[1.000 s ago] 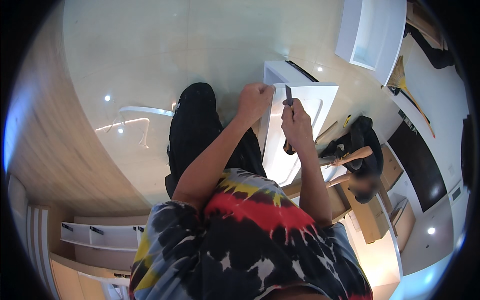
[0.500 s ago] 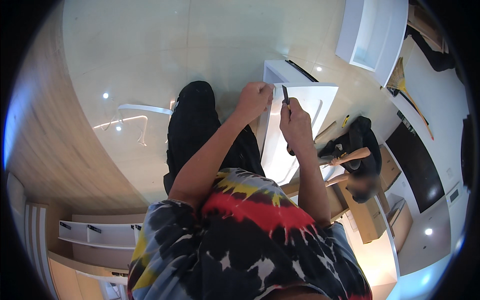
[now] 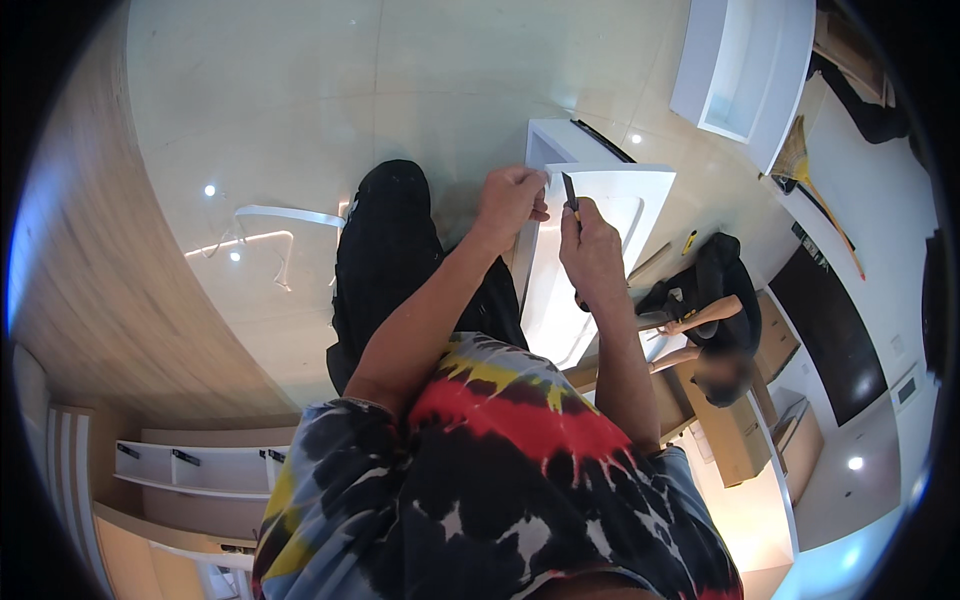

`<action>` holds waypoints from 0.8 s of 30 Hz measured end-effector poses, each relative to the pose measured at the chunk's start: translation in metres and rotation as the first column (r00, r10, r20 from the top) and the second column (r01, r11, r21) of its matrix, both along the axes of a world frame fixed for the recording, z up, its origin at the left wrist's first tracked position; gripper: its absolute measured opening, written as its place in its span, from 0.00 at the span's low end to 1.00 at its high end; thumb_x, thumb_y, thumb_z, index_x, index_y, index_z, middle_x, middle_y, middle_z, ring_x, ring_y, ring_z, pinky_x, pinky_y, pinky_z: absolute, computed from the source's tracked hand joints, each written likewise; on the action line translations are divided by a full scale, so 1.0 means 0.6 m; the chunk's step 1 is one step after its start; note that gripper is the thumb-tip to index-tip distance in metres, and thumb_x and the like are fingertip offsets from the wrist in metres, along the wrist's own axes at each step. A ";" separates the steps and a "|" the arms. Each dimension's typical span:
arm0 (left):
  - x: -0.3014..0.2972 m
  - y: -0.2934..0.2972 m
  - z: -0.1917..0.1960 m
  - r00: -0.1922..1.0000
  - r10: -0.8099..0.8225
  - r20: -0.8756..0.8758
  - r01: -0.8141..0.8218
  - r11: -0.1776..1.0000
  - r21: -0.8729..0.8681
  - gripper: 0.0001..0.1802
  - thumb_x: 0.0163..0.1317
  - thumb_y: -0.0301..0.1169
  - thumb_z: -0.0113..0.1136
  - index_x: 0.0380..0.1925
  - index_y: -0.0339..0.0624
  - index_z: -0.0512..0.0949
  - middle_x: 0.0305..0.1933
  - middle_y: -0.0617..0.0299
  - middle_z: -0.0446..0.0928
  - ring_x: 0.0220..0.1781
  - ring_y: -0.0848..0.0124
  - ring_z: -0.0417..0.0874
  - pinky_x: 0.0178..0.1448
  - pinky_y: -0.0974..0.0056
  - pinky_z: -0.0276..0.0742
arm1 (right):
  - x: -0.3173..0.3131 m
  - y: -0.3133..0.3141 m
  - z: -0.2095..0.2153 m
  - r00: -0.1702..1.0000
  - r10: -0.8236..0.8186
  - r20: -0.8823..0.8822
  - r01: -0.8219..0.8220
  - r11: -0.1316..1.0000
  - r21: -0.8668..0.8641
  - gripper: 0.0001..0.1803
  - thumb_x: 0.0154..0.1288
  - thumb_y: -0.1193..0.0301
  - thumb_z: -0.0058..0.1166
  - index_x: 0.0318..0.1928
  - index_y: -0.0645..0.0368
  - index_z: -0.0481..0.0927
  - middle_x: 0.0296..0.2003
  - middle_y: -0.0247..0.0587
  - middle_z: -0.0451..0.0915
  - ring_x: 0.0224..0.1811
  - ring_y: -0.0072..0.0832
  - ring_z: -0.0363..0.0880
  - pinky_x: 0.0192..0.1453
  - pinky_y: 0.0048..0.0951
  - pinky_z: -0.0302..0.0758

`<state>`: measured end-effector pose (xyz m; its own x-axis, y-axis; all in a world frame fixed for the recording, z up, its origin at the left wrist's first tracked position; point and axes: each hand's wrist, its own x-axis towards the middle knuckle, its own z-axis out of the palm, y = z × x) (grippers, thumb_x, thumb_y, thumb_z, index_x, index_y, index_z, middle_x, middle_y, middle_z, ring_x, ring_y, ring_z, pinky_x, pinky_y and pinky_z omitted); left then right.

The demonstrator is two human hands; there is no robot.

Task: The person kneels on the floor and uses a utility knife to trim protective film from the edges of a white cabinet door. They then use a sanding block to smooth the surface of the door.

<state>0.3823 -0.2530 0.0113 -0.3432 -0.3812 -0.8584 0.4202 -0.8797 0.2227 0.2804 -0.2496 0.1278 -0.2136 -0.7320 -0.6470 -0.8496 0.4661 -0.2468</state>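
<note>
My right hand (image 3: pixel 592 250) is closed around a utility knife (image 3: pixel 571 194) with a dark blade. The blade points away from me and rests at or just over the far end of a white drawer front or panel (image 3: pixel 622 182). At that panel's far left corner is my left hand (image 3: pixel 508 208), its thumb and forefinger pinched together and the other fingers curled. Whatever lies between those fingertips is too small to make out. The panel is tilted beside my right leg, its recessed face toward me. Behind it stands a white drawer box (image 3: pixel 547 133) with a black rail (image 3: pixel 603 139).
A co-worker (image 3: pixel 715 290) crouches on the right near cardboard (image 3: pixel 735 430). White edging strips (image 3: pixel 290 214) lie on the floor at left. A white cabinet (image 3: pixel 738 85) stands far right, with a broom (image 3: pixel 797 160) beside it. A yellow tool (image 3: pixel 690 241) lies near the co-worker.
My left hand has turned slightly at the panel's corner, and its lower fingers show more. The knife's tip has shifted a little to the left.
</note>
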 end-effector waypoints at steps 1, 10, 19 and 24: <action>-0.006 -0.005 0.009 0.998 -0.014 0.065 0.014 1.000 0.015 0.11 0.63 0.30 0.61 0.27 0.31 0.80 0.22 0.59 0.77 0.20 0.73 0.78 0.25 0.68 0.77 | 0.000 -0.002 0.001 1.000 0.015 -0.010 -0.015 1.000 0.009 0.10 0.73 0.69 0.49 0.40 0.65 0.73 0.22 0.62 0.78 0.28 0.60 0.80 0.32 0.52 0.73; -0.005 -0.005 -0.001 0.999 0.032 0.032 -0.038 0.980 0.197 0.10 0.59 0.26 0.63 0.20 0.36 0.77 0.16 0.64 0.70 0.13 0.77 0.65 0.17 0.68 0.54 | 0.020 -0.017 -0.009 0.964 0.235 -0.127 -0.225 0.971 0.085 0.09 0.71 0.71 0.47 0.34 0.65 0.70 0.25 0.61 0.79 0.29 0.58 0.81 0.34 0.52 0.77; -0.013 0.000 0.003 0.996 0.068 0.065 -0.081 0.968 0.239 0.07 0.56 0.25 0.65 0.24 0.36 0.76 0.16 0.68 0.65 0.13 0.78 0.60 0.18 0.67 0.49 | 0.034 0.002 -0.020 0.941 0.208 -0.265 -0.180 0.975 0.129 0.10 0.72 0.71 0.44 0.38 0.66 0.71 0.27 0.65 0.80 0.34 0.60 0.82 0.39 0.56 0.77; -0.014 0.008 -0.010 0.994 0.110 -0.006 -0.104 0.950 0.293 0.07 0.55 0.24 0.65 0.23 0.38 0.75 0.16 0.71 0.63 0.13 0.79 0.59 0.17 0.68 0.48 | 0.011 -0.037 0.009 0.959 0.258 -0.113 -0.256 0.966 0.032 0.07 0.70 0.73 0.48 0.36 0.65 0.67 0.24 0.62 0.77 0.30 0.60 0.80 0.34 0.54 0.76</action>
